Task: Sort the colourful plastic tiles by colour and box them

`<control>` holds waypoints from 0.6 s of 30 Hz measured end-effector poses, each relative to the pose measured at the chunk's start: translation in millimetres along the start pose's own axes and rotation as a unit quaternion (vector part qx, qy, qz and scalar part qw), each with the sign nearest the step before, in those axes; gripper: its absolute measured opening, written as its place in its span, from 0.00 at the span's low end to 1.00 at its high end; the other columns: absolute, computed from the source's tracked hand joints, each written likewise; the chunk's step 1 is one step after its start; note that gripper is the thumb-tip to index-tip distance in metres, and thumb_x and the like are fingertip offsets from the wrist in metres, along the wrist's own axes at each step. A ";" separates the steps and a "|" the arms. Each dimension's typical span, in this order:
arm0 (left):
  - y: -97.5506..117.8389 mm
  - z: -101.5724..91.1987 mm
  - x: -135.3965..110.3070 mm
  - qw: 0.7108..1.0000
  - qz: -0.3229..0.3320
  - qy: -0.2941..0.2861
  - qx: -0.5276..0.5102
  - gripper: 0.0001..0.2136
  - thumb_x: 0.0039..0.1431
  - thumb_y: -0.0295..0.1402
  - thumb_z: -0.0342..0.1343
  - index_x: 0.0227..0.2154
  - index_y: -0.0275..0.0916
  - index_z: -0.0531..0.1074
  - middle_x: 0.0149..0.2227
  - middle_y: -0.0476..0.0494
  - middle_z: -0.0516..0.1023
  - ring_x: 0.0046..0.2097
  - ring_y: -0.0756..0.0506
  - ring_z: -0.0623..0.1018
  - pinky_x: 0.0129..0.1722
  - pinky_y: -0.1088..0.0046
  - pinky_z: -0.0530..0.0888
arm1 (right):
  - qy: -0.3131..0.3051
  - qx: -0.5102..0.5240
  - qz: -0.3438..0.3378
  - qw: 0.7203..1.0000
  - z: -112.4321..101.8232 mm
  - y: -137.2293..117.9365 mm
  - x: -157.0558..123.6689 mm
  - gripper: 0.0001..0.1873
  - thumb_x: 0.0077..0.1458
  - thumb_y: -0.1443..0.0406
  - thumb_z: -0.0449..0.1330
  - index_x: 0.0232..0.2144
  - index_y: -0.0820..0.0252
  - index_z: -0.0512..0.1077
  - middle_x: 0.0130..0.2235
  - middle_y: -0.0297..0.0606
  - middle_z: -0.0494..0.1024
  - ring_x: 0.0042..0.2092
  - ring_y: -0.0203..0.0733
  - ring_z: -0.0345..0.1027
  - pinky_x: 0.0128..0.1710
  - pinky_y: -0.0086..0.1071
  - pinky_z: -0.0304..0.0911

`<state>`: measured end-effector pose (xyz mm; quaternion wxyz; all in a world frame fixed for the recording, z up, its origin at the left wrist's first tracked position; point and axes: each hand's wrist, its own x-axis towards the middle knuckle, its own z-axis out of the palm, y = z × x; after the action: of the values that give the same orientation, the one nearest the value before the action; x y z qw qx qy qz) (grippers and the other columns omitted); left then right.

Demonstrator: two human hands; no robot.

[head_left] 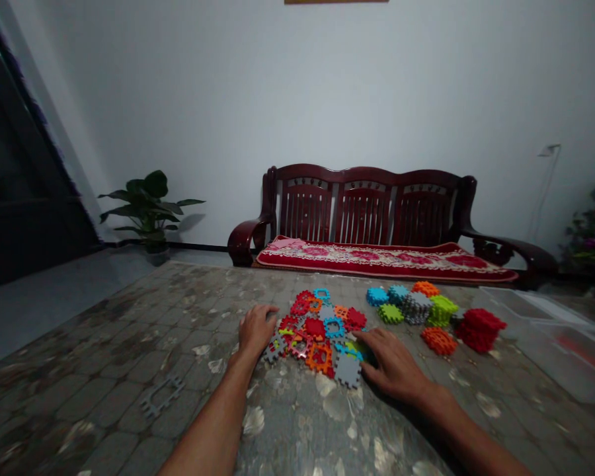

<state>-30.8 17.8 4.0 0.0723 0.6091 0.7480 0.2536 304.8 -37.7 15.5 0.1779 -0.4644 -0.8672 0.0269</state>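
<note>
A loose pile of interlocking plastic puzzle tiles [315, 328] in red, orange, blue, green and grey lies between my hands, some of them with open centres. At the pile's left edge rests my left hand [258, 328], its fingers reaching toward the tiles and nothing seen in its grasp. My right hand [389, 363] is on the other side, thumb and fingers apart, close to a flat grey tile [347, 370]. Its fingertips lie by the blue and green tiles; whether they touch is unclear. A blue tile with a square hole [334, 326] sits amid the pile.
Sorted stacks stand to the right: blue [377, 296], grey [417, 308], lime [442, 310], orange [439, 340] and red [480, 329]. Beyond them are clear plastic boxes [550, 357]. A grey frame piece [162, 395] lies at left on the patterned tablecloth [104, 390]. A wooden bench [361, 205] stands behind.
</note>
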 end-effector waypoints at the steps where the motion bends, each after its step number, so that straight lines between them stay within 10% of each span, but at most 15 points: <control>1: 0.2 -0.3 -0.1 1.000 0.000 -0.001 0.000 0.14 0.61 0.30 0.53 0.47 0.45 0.79 0.54 0.44 0.79 0.57 0.43 0.75 0.58 0.66 0.67 | 0.011 -0.004 -0.004 1.000 1.2 1.0 -0.7 0.30 0.54 0.64 0.56 0.60 0.60 0.68 0.50 0.47 0.78 0.52 0.51 0.68 0.55 0.44 0.62; 9: -1.4 0.3 1.5 1.000 0.010 0.002 0.004 0.15 0.61 0.30 0.51 0.47 0.44 0.79 0.54 0.43 0.79 0.56 0.42 0.75 0.57 0.65 0.68 | 0.105 -0.007 -0.049 0.993 -4.3 5.6 -1.6 0.30 0.59 0.65 0.54 0.64 0.58 0.63 0.57 0.49 0.75 0.56 0.50 0.69 0.56 0.44 0.65; 18: -1.3 -1.9 3.6 1.000 0.005 -0.014 0.009 0.15 0.61 0.31 0.52 0.47 0.44 0.78 0.55 0.43 0.79 0.57 0.40 0.75 0.58 0.61 0.68 | 0.164 0.029 0.097 0.981 8.3 37.1 -9.3 0.31 0.59 0.59 0.56 0.63 0.63 0.65 0.56 0.51 0.76 0.54 0.52 0.72 0.54 0.45 0.68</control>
<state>-33.6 20.5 5.7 0.0760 0.6174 0.7459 0.2380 336.3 -23.3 -2.8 0.3279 -0.5387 -0.7761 -0.0073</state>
